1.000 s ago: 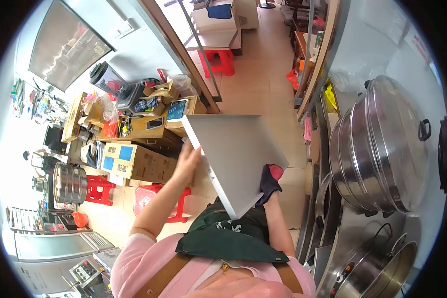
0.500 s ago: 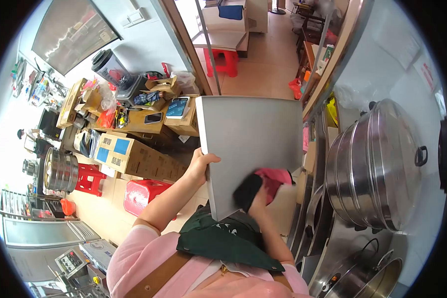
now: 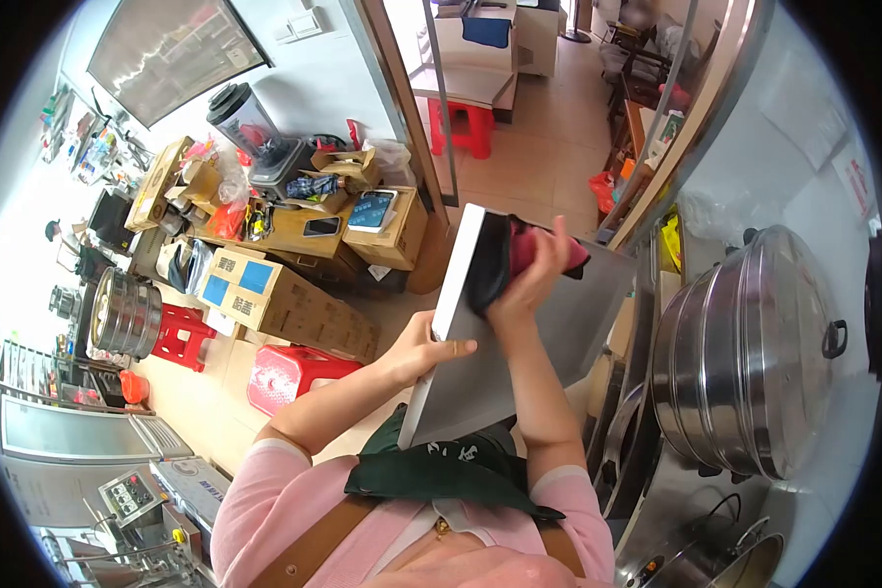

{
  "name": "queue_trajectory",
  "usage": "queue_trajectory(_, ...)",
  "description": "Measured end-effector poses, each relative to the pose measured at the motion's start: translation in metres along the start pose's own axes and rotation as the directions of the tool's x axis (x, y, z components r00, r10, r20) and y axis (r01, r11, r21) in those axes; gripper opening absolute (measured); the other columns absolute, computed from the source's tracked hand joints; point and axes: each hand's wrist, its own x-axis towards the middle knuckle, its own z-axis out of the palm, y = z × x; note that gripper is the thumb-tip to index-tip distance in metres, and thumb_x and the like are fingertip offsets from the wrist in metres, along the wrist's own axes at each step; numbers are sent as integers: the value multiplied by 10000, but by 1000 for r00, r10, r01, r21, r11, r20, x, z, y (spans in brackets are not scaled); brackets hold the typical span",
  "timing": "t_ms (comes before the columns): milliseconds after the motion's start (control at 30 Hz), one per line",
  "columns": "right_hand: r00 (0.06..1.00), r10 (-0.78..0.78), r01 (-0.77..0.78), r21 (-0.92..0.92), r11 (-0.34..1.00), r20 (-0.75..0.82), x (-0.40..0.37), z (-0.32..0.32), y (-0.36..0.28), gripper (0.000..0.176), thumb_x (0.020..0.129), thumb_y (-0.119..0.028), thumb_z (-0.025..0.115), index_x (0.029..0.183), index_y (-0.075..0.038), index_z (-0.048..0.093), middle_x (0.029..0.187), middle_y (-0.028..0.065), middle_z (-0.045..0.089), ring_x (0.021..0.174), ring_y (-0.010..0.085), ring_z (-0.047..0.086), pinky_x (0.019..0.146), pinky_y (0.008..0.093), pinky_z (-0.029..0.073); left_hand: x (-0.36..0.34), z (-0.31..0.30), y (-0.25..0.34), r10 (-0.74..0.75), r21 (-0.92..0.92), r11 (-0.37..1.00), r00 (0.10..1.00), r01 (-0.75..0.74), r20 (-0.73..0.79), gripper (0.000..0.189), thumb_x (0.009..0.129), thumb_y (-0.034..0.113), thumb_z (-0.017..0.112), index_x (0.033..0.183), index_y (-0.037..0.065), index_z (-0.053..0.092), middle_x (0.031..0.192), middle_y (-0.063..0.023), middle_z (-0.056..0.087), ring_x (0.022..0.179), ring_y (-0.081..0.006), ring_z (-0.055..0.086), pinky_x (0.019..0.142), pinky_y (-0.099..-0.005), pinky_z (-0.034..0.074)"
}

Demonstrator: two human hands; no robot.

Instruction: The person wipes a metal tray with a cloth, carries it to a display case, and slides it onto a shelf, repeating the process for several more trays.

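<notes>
My left hand (image 3: 427,351) grips the left edge of a grey metal tray (image 3: 559,363), its thumb over the inner face. The tray is tilted in front of my chest. Against its upper inside, my right hand (image 3: 537,269) presses a black and pink cloth (image 3: 495,263), fingers wrapped over it and some fingertips raised. Below the tray hangs my dark green apron (image 3: 451,480).
Large stacked steel steamers (image 3: 725,353) stand at the right by the wall. A red stool (image 3: 299,377) and a cardboard box (image 3: 289,304) are on the floor to the left. Behind them is a cluttered wooden desk (image 3: 299,235). A doorway lies ahead.
My right hand has moved the cloth up from the tray's lower part to its upper left. The tray has turned and tilted, and my left hand has shifted slightly right and down with it.
</notes>
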Motion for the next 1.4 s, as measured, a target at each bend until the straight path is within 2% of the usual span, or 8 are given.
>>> queue_trajectory(67, 981, 61, -89, -150, 985, -184, 16, -1, -9, 474, 717, -181, 714, 1063, 7, 451, 1164, 233, 438, 1071, 373, 434, 910, 470, 323, 1, 0, -2, 25, -71, 997, 1000, -24, 5, 277, 735, 188, 706, 886, -1, 572, 687, -21, 558, 519, -58, 469, 426, -209, 325)
queue_trajectory(167, 996, 43, -49, -78, 996, -83, -11, -5, -28, 396, 708, -152, 691, 1007, -8, 475, 1113, 232, 464, 1027, 379, 443, 889, 466, 322, -1, -1, 4, -68, -130, 989, 998, 69, 7, 268, 726, 78, 669, 949, -35, 576, 797, -66, 612, 723, -126, 586, 654, -248, 457)
queue_trajectory(600, 995, -34, 4, -302, 953, -93, 8, -20, 14, 491, 730, -242, 711, 1080, -5, 462, 1199, 212, 470, 1109, 360, 442, 929, 417, 327, -11, -14, 10, -97, 17, 995, 992, 96, 84, 341, 662, 37, 625, 979, -77, 571, 867, -98, 623, 809, -147, 581, 722, -262, 449)
queue_trajectory(767, 985, 88, -149, -483, 863, -145, -33, -68, 82, 511, 746, -332, 686, 1114, -48, 474, 1229, 192, 474, 1146, 355, 445, 920, 445, 327, -37, -36, 36, -51, -38, 998, 993, 55, 108, 335, 647, 44, 629, 959, -72, 592, 872, -95, 621, 810, -144, 564, 743, -259, 432)
queue_trajectory(967, 853, 431, -455, -822, 341, -294, -88, -134, 178, 342, 790, -292, 604, 1034, -71, 509, 1144, 164, 526, 1060, 353, 504, 836, 466, 403, -64, -60, 45, -52, -106, 993, 999, 51, -9, 359, 600, 48, 599, 938, -69, 582, 823, -80, 598, 778, -135, 553, 707, -246, 423)
queue_trajectory(1100, 483, 765, -635, -772, -29, -425, -125, -165, 252, 179, 847, -177, 483, 971, -63, 543, 1048, 154, 589, 942, 355, 580, 748, 472, 454, -71, -64, 43, -8, -66, 998, 1000, 9, 11, 366, 593, 47, 591, 940, -67, 574, 833, -74, 590, 792, -133, 541, 705, -241, 418)
queue_trajectory(1333, 891, 446, -435, -444, 784, -86, -103, -160, 230, 355, 857, -120, 445, 1171, 37, 498, 1159, 264, 529, 1116, 391, 486, 939, 417, 382, -70, -76, 17, 68, -126, 990, 994, -57, 89, 465, 568, 50, 582, 1016, -69, 546, 883, -80, 584, 796, -138, 533, 705, -237, 417)
queue_trajectory(1400, 932, 362, -323, -446, 835, 3, -113, -159, 248, 390, 842, -127, 479, 1189, 51, 483, 1186, 274, 506, 1133, 379, 472, 961, 415, 362, -73, -74, 10, 63, -191, 980, 995, -48, 72, 486, 563, 40, 575, 1035, -70, 535, 895, -81, 583, 797, -138, 535, 704, -238, 418)
